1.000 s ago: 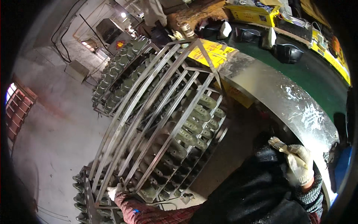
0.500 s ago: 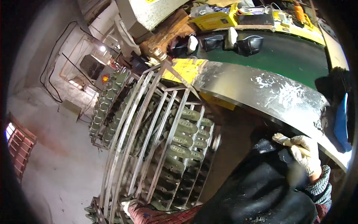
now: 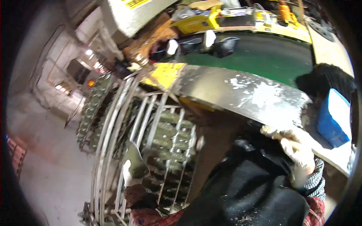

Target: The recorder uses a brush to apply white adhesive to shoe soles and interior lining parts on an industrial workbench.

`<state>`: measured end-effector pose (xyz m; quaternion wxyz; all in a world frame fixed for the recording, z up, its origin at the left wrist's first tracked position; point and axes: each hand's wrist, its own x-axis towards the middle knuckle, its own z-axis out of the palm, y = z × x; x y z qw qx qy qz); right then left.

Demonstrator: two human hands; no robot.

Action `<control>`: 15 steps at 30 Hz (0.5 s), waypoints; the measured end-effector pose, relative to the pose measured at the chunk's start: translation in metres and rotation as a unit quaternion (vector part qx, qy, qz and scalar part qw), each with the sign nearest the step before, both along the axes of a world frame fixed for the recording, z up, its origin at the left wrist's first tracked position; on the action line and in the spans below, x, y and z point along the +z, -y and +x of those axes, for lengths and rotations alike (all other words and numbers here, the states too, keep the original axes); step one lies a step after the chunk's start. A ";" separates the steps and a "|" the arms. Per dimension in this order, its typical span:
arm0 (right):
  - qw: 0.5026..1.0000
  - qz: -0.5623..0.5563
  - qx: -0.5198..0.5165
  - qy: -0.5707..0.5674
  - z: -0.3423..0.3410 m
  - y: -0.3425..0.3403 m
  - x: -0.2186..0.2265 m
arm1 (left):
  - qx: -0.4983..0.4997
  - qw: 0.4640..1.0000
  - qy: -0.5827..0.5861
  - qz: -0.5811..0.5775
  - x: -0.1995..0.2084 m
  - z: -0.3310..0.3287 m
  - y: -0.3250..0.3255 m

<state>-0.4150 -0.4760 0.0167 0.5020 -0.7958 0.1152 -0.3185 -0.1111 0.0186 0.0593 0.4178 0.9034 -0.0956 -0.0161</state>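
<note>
My left hand (image 3: 130, 176), in a white glove, grips an olive-green shoe last (image 3: 135, 160) beside the metal rack (image 3: 100, 150). The last stands up from my fingers, in front of the rack's bars. My right hand (image 3: 299, 150), also gloved in white, is closed around a pale-handled brush (image 3: 277, 134) near the edge of the metal-topped bench (image 3: 218, 86). Its short, thick end points left, over the dark apron (image 3: 249, 180) on my lap. Blur softens both hands.
Rows of olive shoe lasts (image 3: 166, 130) fill the rack. Behind the metal strip runs a green belt (image 3: 256, 56) bearing black shoe uppers (image 3: 226, 47). A blue box (image 3: 333, 118) stands at the right, and a yellow box (image 3: 198, 24) at the back.
My left hand has risen from low by the rack, and a shoe last now shows in it. The view has shifted, bringing the blue box further in. My right hand still holds the brush.
</note>
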 end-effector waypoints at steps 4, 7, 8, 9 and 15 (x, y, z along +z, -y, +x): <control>0.955 -0.114 -0.272 0.021 -0.079 0.061 0.030 | -0.223 0.745 -0.314 -0.545 -0.043 0.000 0.165; 0.863 -0.152 -0.479 0.046 -0.132 0.099 0.042 | -0.346 0.591 -0.451 -0.573 -0.046 -0.031 0.275; 0.839 -0.133 -0.524 0.059 -0.155 0.105 0.054 | -0.363 0.597 -0.480 -0.531 -0.045 -0.044 0.308; 0.847 -0.142 -0.512 0.030 -0.165 0.112 0.052 | -0.383 0.573 -0.519 -0.506 -0.047 -0.050 0.335; 0.828 -0.157 -0.502 -0.193 -0.173 0.150 0.017 | -0.449 0.471 -0.592 -0.475 -0.068 -0.091 0.407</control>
